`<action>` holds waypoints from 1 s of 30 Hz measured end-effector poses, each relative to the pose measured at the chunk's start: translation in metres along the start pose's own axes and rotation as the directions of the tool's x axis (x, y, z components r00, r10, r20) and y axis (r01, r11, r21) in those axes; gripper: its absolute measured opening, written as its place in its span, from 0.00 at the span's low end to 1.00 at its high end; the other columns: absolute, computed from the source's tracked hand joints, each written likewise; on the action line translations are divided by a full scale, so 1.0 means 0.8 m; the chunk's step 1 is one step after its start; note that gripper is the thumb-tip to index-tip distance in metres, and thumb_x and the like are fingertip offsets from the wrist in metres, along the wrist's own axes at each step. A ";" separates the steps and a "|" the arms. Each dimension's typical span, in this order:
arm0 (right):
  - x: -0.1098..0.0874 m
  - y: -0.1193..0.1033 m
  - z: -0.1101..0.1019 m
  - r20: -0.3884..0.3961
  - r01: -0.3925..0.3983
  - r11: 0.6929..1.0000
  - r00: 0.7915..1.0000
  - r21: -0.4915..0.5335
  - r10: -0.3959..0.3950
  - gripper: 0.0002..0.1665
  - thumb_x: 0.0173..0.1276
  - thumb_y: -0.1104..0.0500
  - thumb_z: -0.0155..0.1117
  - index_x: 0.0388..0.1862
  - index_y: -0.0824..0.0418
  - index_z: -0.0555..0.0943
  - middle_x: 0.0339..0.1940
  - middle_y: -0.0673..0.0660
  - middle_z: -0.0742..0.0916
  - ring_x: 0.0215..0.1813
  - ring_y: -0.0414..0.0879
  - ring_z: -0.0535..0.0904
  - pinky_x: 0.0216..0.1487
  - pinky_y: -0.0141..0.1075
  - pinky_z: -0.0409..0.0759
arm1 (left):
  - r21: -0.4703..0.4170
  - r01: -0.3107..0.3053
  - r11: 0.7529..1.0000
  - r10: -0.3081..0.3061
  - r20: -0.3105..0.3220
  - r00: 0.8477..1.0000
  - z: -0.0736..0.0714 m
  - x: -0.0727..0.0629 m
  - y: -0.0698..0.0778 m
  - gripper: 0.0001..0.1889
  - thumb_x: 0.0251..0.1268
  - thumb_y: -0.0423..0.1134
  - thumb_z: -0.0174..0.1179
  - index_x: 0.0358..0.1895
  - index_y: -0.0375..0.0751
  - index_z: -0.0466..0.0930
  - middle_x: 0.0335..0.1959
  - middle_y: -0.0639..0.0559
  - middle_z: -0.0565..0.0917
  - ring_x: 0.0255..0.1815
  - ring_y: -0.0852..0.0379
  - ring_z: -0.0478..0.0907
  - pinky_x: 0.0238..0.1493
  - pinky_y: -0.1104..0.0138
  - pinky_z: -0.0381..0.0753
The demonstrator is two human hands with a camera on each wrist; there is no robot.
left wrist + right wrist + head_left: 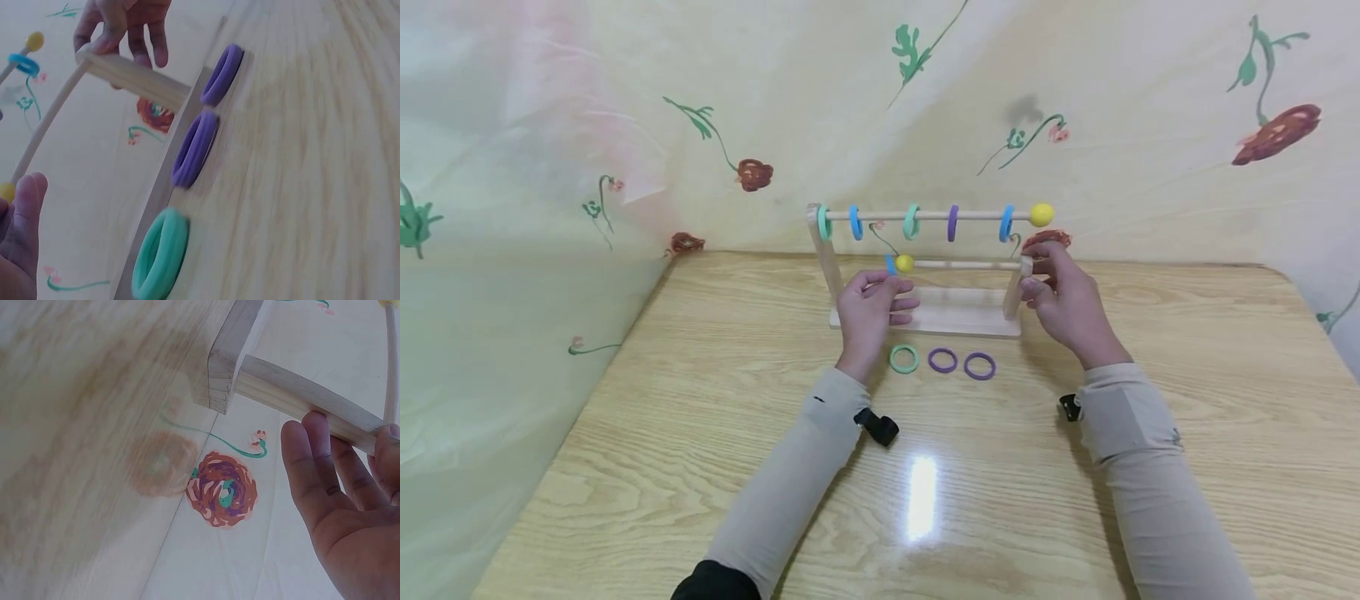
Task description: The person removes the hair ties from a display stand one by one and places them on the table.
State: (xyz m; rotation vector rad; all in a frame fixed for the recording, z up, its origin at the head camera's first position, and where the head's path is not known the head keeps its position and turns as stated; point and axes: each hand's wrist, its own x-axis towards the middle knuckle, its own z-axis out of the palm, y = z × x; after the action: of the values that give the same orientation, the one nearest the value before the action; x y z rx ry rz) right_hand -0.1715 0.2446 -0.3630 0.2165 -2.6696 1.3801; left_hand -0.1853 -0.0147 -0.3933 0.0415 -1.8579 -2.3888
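A wooden ring stand [955, 321] has two rods, each tipped with a yellow ball. My left hand [870, 312] pinches a blue ring [891, 264] right beside the yellow ball [905, 264] of the lower rod; its other fingers stick out to the right. The ring is mostly hidden by the fingers. At the right, my right hand [1067, 304] grips the top of the short post [300, 397], thumb and fingers on either side. The lower rod [47, 125] is bare between ball and post. Along the upper rod hang several green, blue and purple rings [952, 223].
On the table in front of the stand's base lie a green ring [903, 359] and two purple rings, the left one [943, 360] close to the right one [980, 366]. A flowered cloth [775, 108] hangs behind the table's back edge.
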 end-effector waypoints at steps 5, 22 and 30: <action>0.002 -0.001 -0.001 -0.001 0.012 1.000 1.000 -0.005 -0.012 0.22 0.78 0.69 0.53 0.69 0.64 0.66 0.58 0.73 0.80 0.46 0.62 0.82 0.38 0.25 0.80 | 0.022 0.006 1.000 -0.007 0.040 0.999 -0.016 0.006 0.005 0.04 0.73 0.31 0.58 0.46 0.35 0.75 0.38 0.39 0.89 0.31 0.52 0.88 0.33 0.61 0.87; 0.004 -0.001 -0.004 0.015 -0.032 0.999 0.999 -0.027 0.033 0.23 0.78 0.69 0.53 0.69 0.62 0.66 0.59 0.72 0.80 0.47 0.63 0.82 0.41 0.29 0.82 | 0.302 0.062 0.951 -0.125 0.197 0.972 -0.059 -0.002 0.020 0.06 0.74 0.32 0.57 0.48 0.36 0.80 0.48 0.38 0.87 0.42 0.44 0.87 0.46 0.47 0.85; 0.006 -0.002 -0.002 0.013 -0.021 0.999 1.000 -0.026 0.021 0.22 0.78 0.69 0.53 0.69 0.63 0.66 0.59 0.73 0.80 0.48 0.63 0.82 0.41 0.30 0.82 | 0.391 0.057 0.919 -0.168 0.255 0.952 -0.086 -0.011 0.029 0.10 0.76 0.32 0.54 0.52 0.32 0.81 0.48 0.35 0.86 0.45 0.37 0.85 0.46 0.49 0.85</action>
State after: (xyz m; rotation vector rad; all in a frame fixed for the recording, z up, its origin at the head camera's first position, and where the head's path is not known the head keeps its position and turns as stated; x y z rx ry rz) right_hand -0.1762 0.2444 -0.3602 0.1957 -2.7064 1.3539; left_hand -0.1684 -0.0861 -0.3884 -0.1757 -2.4968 -2.1550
